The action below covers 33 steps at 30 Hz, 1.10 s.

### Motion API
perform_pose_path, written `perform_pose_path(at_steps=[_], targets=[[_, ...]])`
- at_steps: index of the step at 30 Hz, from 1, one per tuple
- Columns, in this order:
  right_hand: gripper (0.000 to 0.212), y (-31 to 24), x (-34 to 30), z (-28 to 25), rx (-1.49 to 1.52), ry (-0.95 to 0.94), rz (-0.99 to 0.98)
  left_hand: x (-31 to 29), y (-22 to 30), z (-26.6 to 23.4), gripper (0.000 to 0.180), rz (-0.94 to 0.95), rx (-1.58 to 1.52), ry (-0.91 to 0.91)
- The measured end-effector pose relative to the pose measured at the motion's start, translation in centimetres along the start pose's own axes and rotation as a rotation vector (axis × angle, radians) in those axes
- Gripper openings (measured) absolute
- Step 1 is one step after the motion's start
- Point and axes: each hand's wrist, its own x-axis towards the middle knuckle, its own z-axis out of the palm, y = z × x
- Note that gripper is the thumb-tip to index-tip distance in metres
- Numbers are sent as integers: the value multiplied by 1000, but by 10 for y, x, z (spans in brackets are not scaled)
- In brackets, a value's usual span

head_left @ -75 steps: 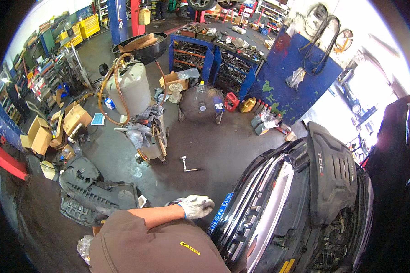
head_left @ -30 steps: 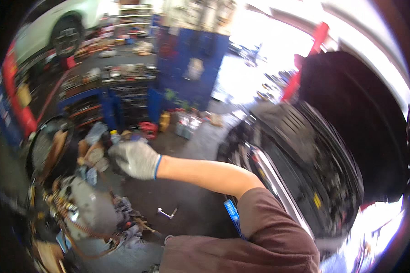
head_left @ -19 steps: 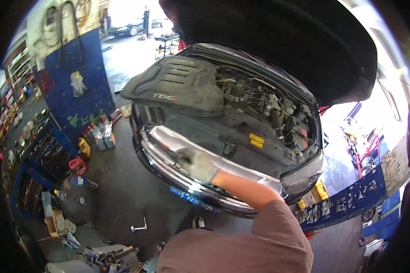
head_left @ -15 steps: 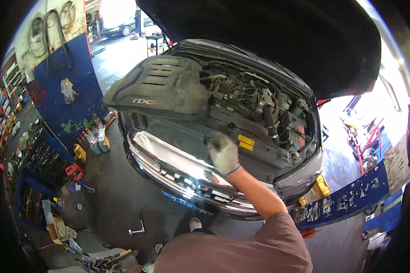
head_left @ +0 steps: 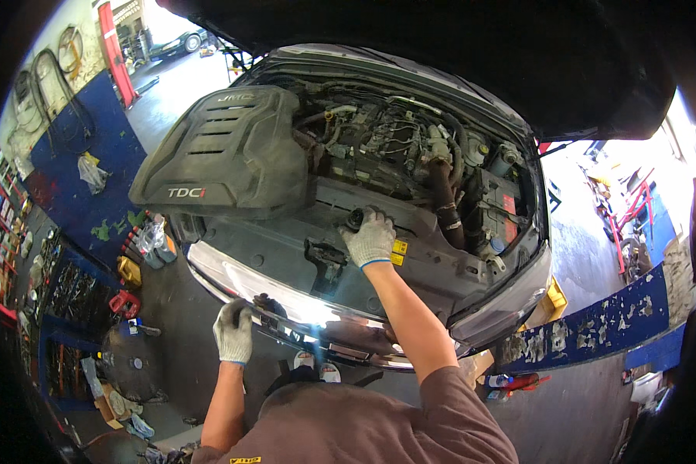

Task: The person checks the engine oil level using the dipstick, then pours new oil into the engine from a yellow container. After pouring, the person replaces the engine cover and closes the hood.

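My right hand (head_left: 370, 238), in a pale knit work glove with a blue cuff, curls around a round black cap (head_left: 354, 219) on the dark panel (head_left: 286, 246) at the front of the engine bay. Left of it, the panel has a black latch recess (head_left: 326, 261). My left hand (head_left: 233, 334), gloved alike, is at the chrome grille (head_left: 228, 274) with its fingers bent in; what they hold, if anything, is hidden. A dark plastic engine cover (head_left: 228, 147) lies across the left side of the bay, off the engine (head_left: 398, 143).
The raised hood (head_left: 441, 54) hangs over the bay. To the left stand a tool rack (head_left: 73, 290), oil bottles (head_left: 153, 243) and a red can (head_left: 124, 303). A peeling blue beam (head_left: 588, 329) and a yellow box (head_left: 553, 298) are at the right.
My right hand has moved from over the latch area to the round cap. My left hand has come into view at the grille. The view has shifted, showing the car more leftward.
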Motion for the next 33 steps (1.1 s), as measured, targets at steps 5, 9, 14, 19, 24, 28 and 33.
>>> perform_pose_path(at_steps=[5, 9, 14, 19, 24, 28, 33], targets=[[77, 11, 0, 7, 186, 144, -35, 55, 47, 28, 20, 262, 80, -54], [70, 33, 16, -3, 484, 194, -6, 88, 58, 42, 22, 302, 61, -56], [56, 63, 103, -66, 226, 246, -45, 112, 45, 62, 22, 234, 18, -114], [54, 61, 243, -105, -987, -466, -63, 129, 36, 87, 27, 595, 340, 167], [41, 82, 330, -47, -1084, -293, -217, 137, 30, 84, 28, 461, 269, 63], [43, 90, 358, -22, -1189, -308, -622, 133, 28, 82, 28, 346, 224, -22], [45, 81, 350, -37, -943, -323, -594, 133, 27, 82, 30, 325, 195, -46]])
